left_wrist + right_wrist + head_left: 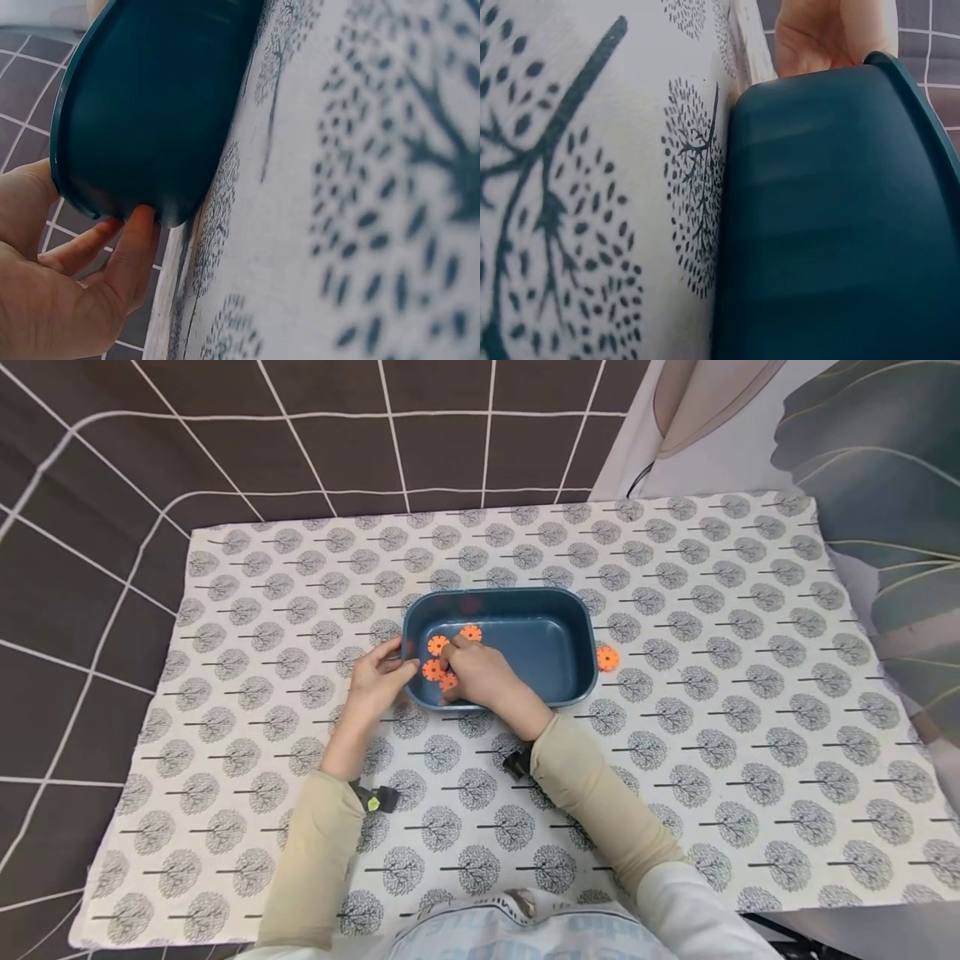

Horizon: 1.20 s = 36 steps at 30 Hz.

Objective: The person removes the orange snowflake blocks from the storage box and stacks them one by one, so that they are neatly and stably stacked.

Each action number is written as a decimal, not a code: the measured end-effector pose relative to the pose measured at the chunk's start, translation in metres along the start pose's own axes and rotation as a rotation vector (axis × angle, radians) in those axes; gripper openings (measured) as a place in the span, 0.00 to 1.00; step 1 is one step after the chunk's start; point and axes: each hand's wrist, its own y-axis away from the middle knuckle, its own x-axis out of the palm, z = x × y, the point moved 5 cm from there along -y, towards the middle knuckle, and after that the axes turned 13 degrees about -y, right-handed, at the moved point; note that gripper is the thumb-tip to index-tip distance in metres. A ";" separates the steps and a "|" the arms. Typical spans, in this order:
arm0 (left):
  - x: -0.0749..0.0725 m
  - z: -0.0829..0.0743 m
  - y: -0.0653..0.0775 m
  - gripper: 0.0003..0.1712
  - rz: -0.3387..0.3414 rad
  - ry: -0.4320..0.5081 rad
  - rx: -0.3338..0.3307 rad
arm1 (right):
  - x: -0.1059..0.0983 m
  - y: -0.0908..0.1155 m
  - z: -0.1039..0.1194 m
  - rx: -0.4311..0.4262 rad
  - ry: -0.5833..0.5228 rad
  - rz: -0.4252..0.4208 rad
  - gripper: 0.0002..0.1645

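Head view: your left hand point(375, 687) grips the tub point(555, 653); orange discs point(432, 671) lie inside by your right hand point(482, 674), can't tell if it's pinching one. Likely mid disc-handling; next wants left steady.

Upright blue tub point(542, 653), orange discs point(438, 646) inside; one disc point(608, 659) beside
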 end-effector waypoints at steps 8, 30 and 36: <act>-0.002 -0.002 0.001 0.33 -0.007 -0.015 0.022 | -0.002 0.002 0.003 0.041 -0.022 -0.002 0.31; -0.001 -0.001 0.003 0.34 0.012 0.018 0.013 | -0.002 -0.001 -0.001 0.094 -0.054 0.038 0.28; -0.002 -0.002 0.001 0.34 0.011 0.012 0.009 | -0.007 0.000 -0.002 0.036 -0.153 0.099 0.22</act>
